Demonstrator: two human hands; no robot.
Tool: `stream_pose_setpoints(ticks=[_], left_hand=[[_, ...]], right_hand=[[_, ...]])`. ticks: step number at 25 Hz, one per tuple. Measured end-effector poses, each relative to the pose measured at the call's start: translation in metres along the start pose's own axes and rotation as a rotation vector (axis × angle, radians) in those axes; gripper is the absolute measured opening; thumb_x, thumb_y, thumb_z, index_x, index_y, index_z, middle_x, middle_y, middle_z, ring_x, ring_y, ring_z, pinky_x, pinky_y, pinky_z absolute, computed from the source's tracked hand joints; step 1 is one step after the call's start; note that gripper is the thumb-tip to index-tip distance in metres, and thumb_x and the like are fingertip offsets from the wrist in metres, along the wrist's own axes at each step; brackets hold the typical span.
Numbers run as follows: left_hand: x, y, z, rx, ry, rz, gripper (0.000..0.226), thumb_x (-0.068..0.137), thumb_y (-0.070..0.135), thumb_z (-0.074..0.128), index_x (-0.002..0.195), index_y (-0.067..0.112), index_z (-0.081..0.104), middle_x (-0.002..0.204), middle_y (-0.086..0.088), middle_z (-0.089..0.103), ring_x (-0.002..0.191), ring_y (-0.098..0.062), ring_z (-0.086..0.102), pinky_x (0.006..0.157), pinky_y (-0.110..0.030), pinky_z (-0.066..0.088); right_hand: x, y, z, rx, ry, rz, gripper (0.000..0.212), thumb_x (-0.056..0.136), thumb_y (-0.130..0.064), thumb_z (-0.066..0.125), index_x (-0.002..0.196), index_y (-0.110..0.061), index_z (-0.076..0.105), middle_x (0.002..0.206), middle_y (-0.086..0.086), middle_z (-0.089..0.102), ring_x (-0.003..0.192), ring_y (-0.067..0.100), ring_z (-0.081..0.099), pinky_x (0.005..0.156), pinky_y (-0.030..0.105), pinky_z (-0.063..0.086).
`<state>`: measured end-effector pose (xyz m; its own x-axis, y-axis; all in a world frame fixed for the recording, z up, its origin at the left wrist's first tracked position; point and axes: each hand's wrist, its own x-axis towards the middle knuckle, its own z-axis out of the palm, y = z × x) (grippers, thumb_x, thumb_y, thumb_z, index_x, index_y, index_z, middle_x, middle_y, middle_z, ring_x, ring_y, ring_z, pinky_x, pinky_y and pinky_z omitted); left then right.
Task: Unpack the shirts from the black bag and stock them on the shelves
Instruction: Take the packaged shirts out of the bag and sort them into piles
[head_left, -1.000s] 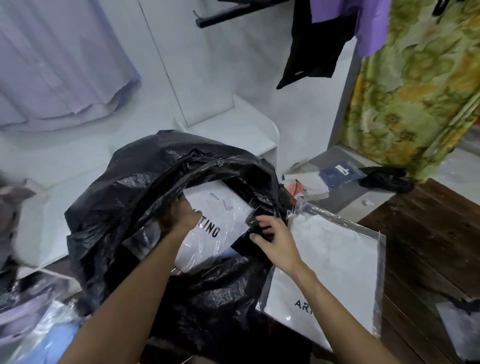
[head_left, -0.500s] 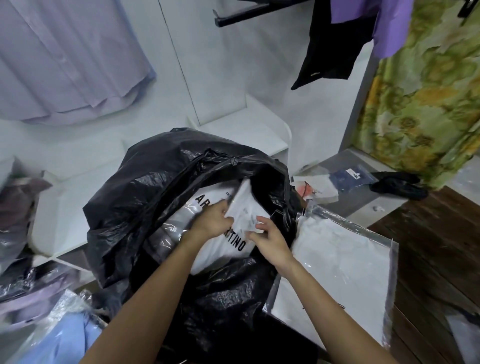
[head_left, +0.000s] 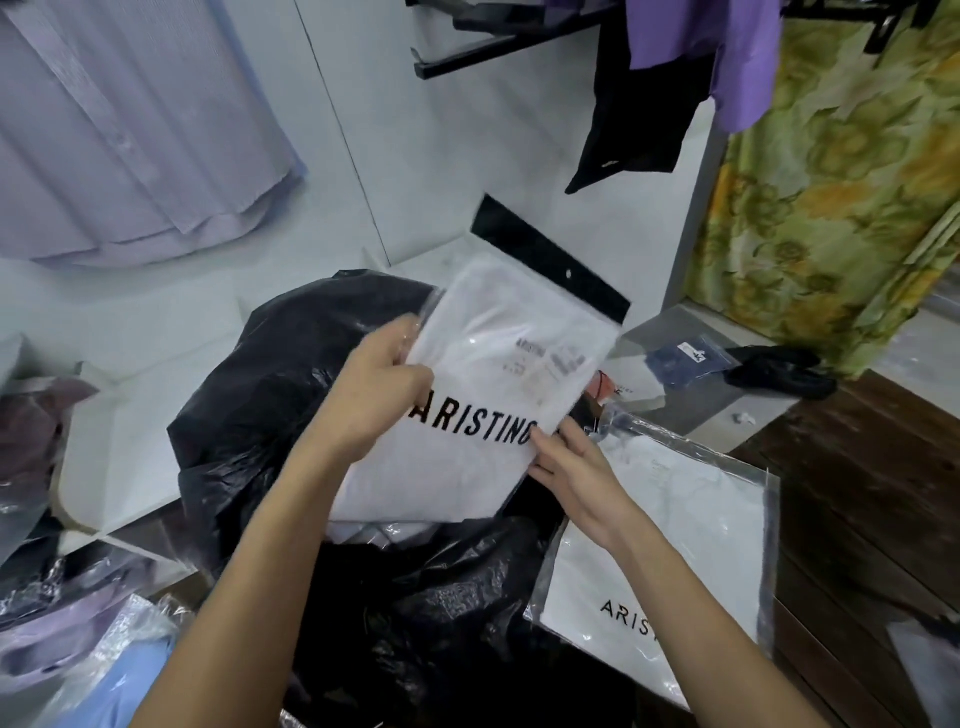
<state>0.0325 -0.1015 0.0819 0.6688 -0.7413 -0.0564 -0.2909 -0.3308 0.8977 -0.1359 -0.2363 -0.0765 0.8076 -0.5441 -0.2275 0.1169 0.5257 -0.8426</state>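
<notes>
The left hand (head_left: 376, 395) is gripping the packaged white shirt (head_left: 498, 384) by its left edge, thumb curling over the front; the right hand (head_left: 563, 467) is pinching its lower right edge. Both are holding it above the black bag (head_left: 270, 395), probably so the slippery sleeve is lifting clear flat.

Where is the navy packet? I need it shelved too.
In the head view, the navy packet lies on the grey ledge at right, just left of a black bundle.
</notes>
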Motion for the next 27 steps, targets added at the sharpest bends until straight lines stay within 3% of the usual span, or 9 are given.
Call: stream_pose_setpoints(ticks=[3,7,10,13,16,18,21,24,27], left_hand=[[0.001,0.009,-0.004,-0.149,0.149,-0.001,0.047,0.056,0.000,0.050,0.102,0.002,0.048,0.085,-0.010,0.056,0.074,-0.023,0.056,0.063,-0.042,0.049],[-0.001,0.016,-0.001,-0.247,0.174,0.041,0.051,0.060,-0.001,0.049,0.107,0.015,0.056,0.092,-0.006,0.063,0.077,-0.020,0.060,0.064,-0.037,0.052],[-0.003,0.015,0.018,-0.240,0.140,0.043,0.043,0.070,-0.004,0.051,0.103,0.022,0.057,0.091,0.000,0.064,0.078,-0.016,0.061,0.063,-0.030,0.052],[-0.003,0.003,0.058,-0.209,0.012,-0.002,0.035,0.079,0.009,0.065,0.110,0.023,0.057,0.102,0.001,0.069,0.091,-0.019,0.069,0.071,-0.027,0.056],[-0.003,-0.017,0.116,-0.068,-0.125,-0.080,0.040,0.084,0.020,0.074,0.117,0.022,0.052,0.106,0.004,0.068,0.092,-0.011,0.068,0.068,-0.022,0.055],[-0.001,-0.039,0.155,0.046,-0.219,-0.096,0.048,0.083,0.021,0.075,0.122,0.019,0.048,0.111,0.001,0.067,0.096,-0.014,0.066,0.075,-0.028,0.055],[0.002,-0.072,0.204,0.196,-0.368,-0.094,0.065,0.080,0.017,0.076,0.134,0.017,0.042,0.120,-0.003,0.064,0.104,-0.020,0.063,0.073,-0.023,0.050],[0.001,-0.094,0.238,0.409,-0.473,-0.057,0.091,0.080,0.022,0.081,0.153,0.014,0.025,0.138,-0.013,0.047,0.122,-0.032,0.056,0.096,-0.037,0.051],[0.005,-0.104,0.246,0.647,-0.445,-0.035,0.094,0.081,0.039,0.081,0.153,0.013,0.027,0.143,-0.016,0.037,0.127,-0.037,0.050,0.098,-0.047,0.050]], right_hand=[[-0.004,-0.031,0.015,0.048,0.049,-0.148,0.039,0.096,-0.017,0.063,0.135,-0.024,0.060,0.130,0.004,0.072,0.119,0.024,0.069,0.100,0.043,0.056],[-0.010,-0.060,0.022,0.049,0.094,-0.236,0.036,0.100,-0.012,0.060,0.136,-0.016,0.058,0.127,0.004,0.074,0.113,0.021,0.072,0.090,0.035,0.060],[-0.021,-0.064,0.013,0.004,0.140,-0.230,0.039,0.096,-0.014,0.067,0.134,-0.016,0.061,0.127,0.007,0.073,0.116,0.025,0.071,0.096,0.040,0.058],[-0.035,-0.054,-0.016,-0.050,0.289,-0.187,0.036,0.091,-0.014,0.076,0.126,-0.014,0.068,0.119,0.009,0.076,0.111,0.029,0.073,0.093,0.042,0.059],[-0.059,-0.030,-0.062,-0.045,0.543,-0.051,0.028,0.085,-0.016,0.083,0.111,-0.014,0.074,0.106,0.008,0.080,0.100,0.029,0.076,0.088,0.043,0.061],[-0.076,-0.012,-0.092,-0.074,0.699,0.000,0.032,0.079,-0.020,0.088,0.108,-0.017,0.073,0.100,0.003,0.081,0.095,0.025,0.076,0.086,0.041,0.061],[-0.099,0.008,-0.124,-0.112,0.888,-0.006,0.036,0.077,-0.014,0.090,0.104,-0.019,0.067,0.098,0.003,0.077,0.091,0.021,0.073,0.080,0.037,0.059],[-0.113,0.024,-0.143,-0.266,0.938,0.054,0.050,0.070,-0.016,0.090,0.113,-0.017,0.064,0.106,0.003,0.076,0.092,0.020,0.075,0.082,0.041,0.063],[-0.120,0.031,-0.146,-0.567,0.968,0.145,0.061,0.065,-0.028,0.088,0.120,-0.021,0.061,0.119,0.004,0.067,0.111,0.024,0.066,0.097,0.047,0.057]])
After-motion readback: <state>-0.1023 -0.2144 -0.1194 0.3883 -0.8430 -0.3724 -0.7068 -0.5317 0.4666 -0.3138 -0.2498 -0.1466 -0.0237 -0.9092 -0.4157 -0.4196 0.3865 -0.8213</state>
